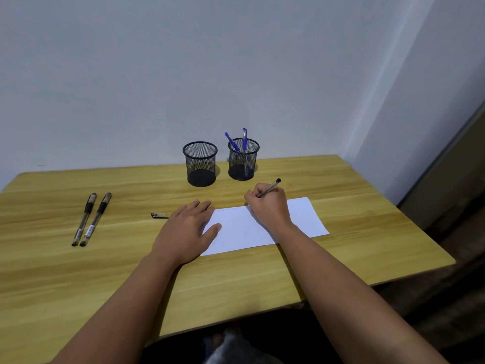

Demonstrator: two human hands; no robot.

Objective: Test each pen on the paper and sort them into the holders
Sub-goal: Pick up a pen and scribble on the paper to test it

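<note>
A white paper sheet lies on the wooden table, with faint blue scribbles near its far edge. My right hand grips a black pen in a writing hold, tip down at the paper's far edge. My left hand lies flat, fingers spread, pressing on the sheet's left end. Two black mesh holders stand at the back: the left holder has nothing visible in it, the right holder contains two blue pens. Two black pens lie side by side at the left.
A small dark pen cap rests on the table just left of my left hand. A pale wall stands close behind the holders. The table's right edge drops off beside a dark floor.
</note>
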